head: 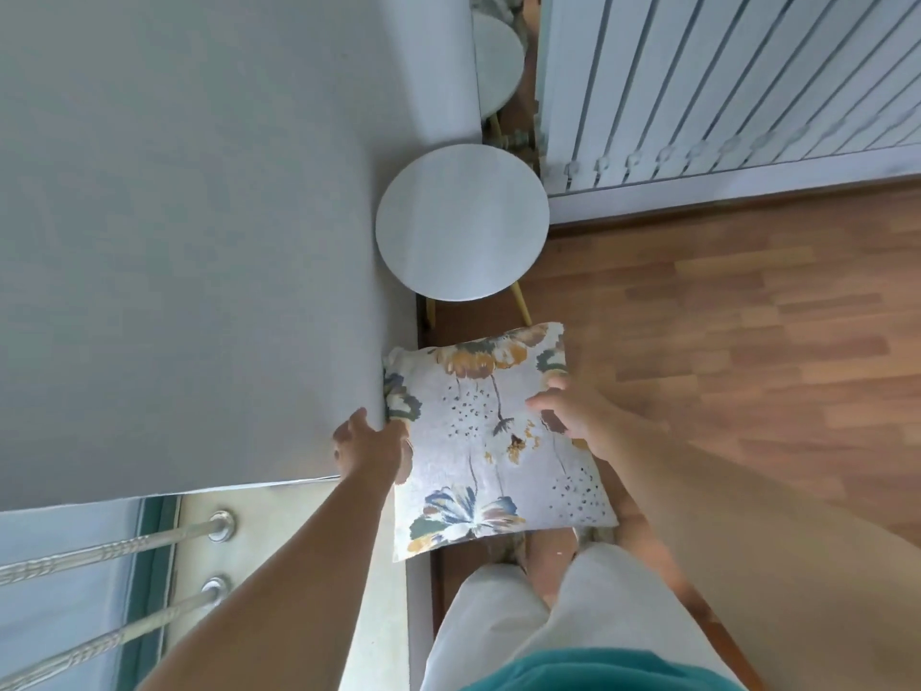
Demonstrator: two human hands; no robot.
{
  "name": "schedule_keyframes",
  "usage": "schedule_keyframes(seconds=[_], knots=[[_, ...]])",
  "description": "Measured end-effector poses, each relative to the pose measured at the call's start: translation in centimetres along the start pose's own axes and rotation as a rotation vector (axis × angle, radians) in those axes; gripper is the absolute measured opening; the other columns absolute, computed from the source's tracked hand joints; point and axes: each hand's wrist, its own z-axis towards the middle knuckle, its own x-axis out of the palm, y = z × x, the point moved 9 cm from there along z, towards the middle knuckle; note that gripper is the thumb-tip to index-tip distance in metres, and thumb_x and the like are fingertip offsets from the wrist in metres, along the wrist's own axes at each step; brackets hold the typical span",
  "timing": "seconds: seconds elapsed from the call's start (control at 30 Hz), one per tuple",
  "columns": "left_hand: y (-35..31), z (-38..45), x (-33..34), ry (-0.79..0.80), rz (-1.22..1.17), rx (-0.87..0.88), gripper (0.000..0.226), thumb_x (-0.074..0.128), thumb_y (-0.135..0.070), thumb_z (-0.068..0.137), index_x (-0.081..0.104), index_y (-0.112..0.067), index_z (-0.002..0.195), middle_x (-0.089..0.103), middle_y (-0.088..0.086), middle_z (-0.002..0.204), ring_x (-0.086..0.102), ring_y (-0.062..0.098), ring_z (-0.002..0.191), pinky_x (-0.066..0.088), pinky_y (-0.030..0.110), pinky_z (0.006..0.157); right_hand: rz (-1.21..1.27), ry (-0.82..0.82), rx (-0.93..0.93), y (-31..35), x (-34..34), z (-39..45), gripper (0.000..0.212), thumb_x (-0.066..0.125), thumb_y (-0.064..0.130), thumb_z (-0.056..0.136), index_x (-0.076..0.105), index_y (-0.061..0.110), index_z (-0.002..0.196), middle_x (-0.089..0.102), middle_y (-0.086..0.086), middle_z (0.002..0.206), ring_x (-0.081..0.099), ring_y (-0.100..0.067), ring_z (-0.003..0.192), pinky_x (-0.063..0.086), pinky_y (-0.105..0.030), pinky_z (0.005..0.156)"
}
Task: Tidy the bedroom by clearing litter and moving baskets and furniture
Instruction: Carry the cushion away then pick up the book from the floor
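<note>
A square floral cushion [498,441], pale with blue, mustard and brown flowers, is held flat between both hands, left hand [371,446] gripping its left edge, right hand [578,416] its right edge.

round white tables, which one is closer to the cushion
The larger round white table, just beyond the floral cushion held by the left hand and right hand. The other round table sits farther back, partly hidden.

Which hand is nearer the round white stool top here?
Right, though narrowly. The right hand grips the floral cushion's right edge, below the round white stool. The left hand holds the cushion's left edge against the grey wall, lower in view.
</note>
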Motion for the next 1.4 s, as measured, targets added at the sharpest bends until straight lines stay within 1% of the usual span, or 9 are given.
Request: schedule_keyframes(seconds=[0.2,0.33,0.5,0.67,0.8,0.9,1.1,1.27,1.4], knots=[[-3.8,0.0,0.0,0.107,-0.066,0.094,0.055,0.062,-0.028,0.087,0.047,-0.015,0.138,0.052,0.012,0.128,0.05,0.023,0.097,0.039,0.03,0.075,0.052,-0.075,-0.047,2.3,-3.0,-2.3,0.073,0.068,0.033,0.079,0.039,0.022,0.145,0.045,-0.008,0.143,0.046,-0.027,0.129,0.043,-0.051,0.104],[-6.6,-1.1,1.3,0.262,-0.137,0.083,0.051,0.063,-0.026,0.085,0.047,-0.015,0.133,0.057,0.012,0.119,0.06,0.027,0.101,0.052,0.036,0.077,0.095,-0.135,-0.106,4.6,-4.3,-4.7,0.066,0.067,0.033,0.082,0.042,0.02,0.142,0.055,0.001,0.109,0.055,-0.023,0.112,0.048,-0.045,0.1],[-13.3,-3.6,2.3,0.332,-0.068,0.207,0.036,0.06,-0.029,0.087,0.053,-0.013,0.119,0.053,0.008,0.112,0.052,0.023,0.096,0.044,0.034,0.078,0.124,-0.212,-0.174,6.6,-8.0,-8.6,0.076,0.065,0.04,0.086,0.032,0.018,0.15,0.044,-0.006,0.143,0.048,-0.023,0.121,0.045,-0.04,0.098],[-20.7,-9.5,4.8,0.493,-0.257,0.212,0.035,0.06,-0.032,0.091,0.05,-0.013,0.118,0.05,0.002,0.116,0.047,0.02,0.105,0.039,0.037,0.096,0.244,-0.348,-0.206,6.4,-14.5,-12.3,0.069,0.057,0.049,0.091,0.034,0.018,0.148,0.043,-0.004,0.146,0.045,-0.025,0.128,0.042,-0.043,0.104],[-28.2,-15.7,6.3,0.602,-0.336,0.295,0.04,0.059,-0.041,0.092,0.049,-0.016,0.121,0.044,0.003,0.115,0.043,0.024,0.108,0.036,0.039,0.1,0.407,-0.444,-0.207,4.7,-22.3,-15.5,0.069,0.055,0.051,0.092,0.033,0.017,0.148,0.042,-0.003,0.148,0.044,-0.027,0.13,0.041,-0.045,0.106],[-34.6,-22.0,8.5,0.676,-0.391,0.368,0.057,0.06,-0.041,0.092,0.046,-0.013,0.14,0.046,0.006,0.134,0.045,0.028,0.124,0.034,0.038,0.109,0.563,-0.544,-0.197,2.2,-30.3,-18.9,0.078,0.057,0.056,0.089,0.028,0.02,0.151,0.044,-0.003,0.148,0.048,-0.031,0.125,0.04,-0.049,0.107],[-45.3,-33.6,11.9,0.735,-0.385,0.525,0.064,0.063,-0.042,0.088,0.047,-0.011,0.142,0.034,0.016,0.154,0.032,0.032,0.142,0.035,0.044,0.111,0.626,-0.631,-0.258,1.4,-43.2,-24.0,0.073,0.055,0.052,0.092,0.029,0.019,0.152,0.04,-0.004,0.152,0.044,-0.029,0.132,0.041,-0.046,0.107],[-53.1,-44.9,17.2,0.849,-0.431,0.562,0.066,0.061,-0.046,0.089,0.045,-0.011,0.142,0.044,0.014,0.147,0.049,0.031,0.127,0.041,0.042,0.105,0.647,-0.685,-0.321,0.7,-55.3,-29.2,0.07,0.053,0.049,0.094,0.029,0.017,0.152,0.037,-0.006,0.154,0.04,-0.028,0.135,0.04,-0.045,0.107],[-58.0,-53.1,21.5,0.914,-0.458,0.563,0.071,0.059,-0.051,0.089,0.042,-0.009,0.144,0.049,0.013,0.136,0.049,0.03,0.124,0.039,0.046,0.11,0.691,-0.757,-0.346,-0.8,-64.4,-33.6,0.062,0.05,0.046,0.096,0.036,0.013,0.147,0.05,-0.007,0.132,0.048,-0.028,0.119,0.044,-0.042,0.098]])
